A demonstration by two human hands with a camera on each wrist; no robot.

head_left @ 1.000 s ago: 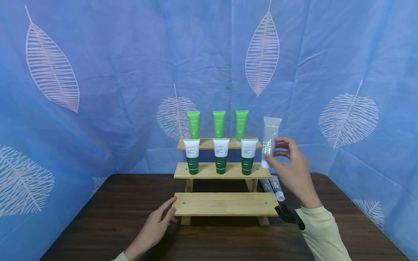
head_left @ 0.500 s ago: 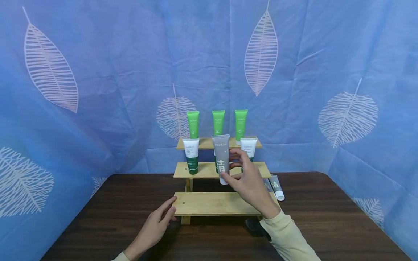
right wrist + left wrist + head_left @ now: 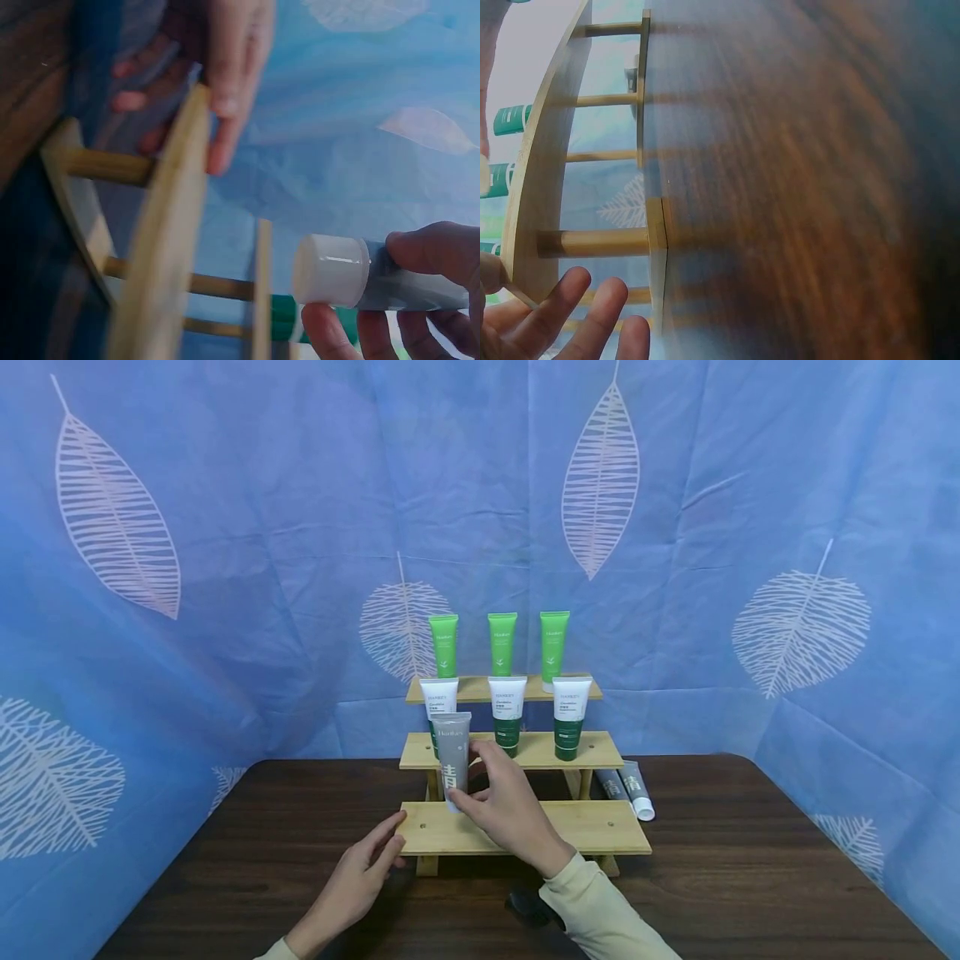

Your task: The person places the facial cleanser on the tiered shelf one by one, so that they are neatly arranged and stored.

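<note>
My right hand (image 3: 510,806) pinches a grey squeeze tube (image 3: 452,752) with a white cap, held upright, cap down, over the left part of the lowest shelf (image 3: 525,827) of a three-tier wooden display stand. In the right wrist view the tube's white cap (image 3: 330,270) hangs apart from the shelf board (image 3: 169,225). My left hand (image 3: 360,868) grips the left end of that lowest shelf; in the left wrist view several fingertips (image 3: 607,296) stick out under the board. White-and-green tubes (image 3: 507,714) stand on the middle shelf, the left one partly hidden by the grey tube.
Bright green tubes (image 3: 502,643) stand on the top shelf (image 3: 472,691). Further grey tubes (image 3: 634,789) lie on the dark wooden table (image 3: 750,860) at the stand's right side. A blue cloth with white leaves (image 3: 300,568) hangs behind.
My right hand has carried the grey tube leftward and down, from right of the stand to over the left of the lowest shelf. My left hand has stayed at the shelf's end.
</note>
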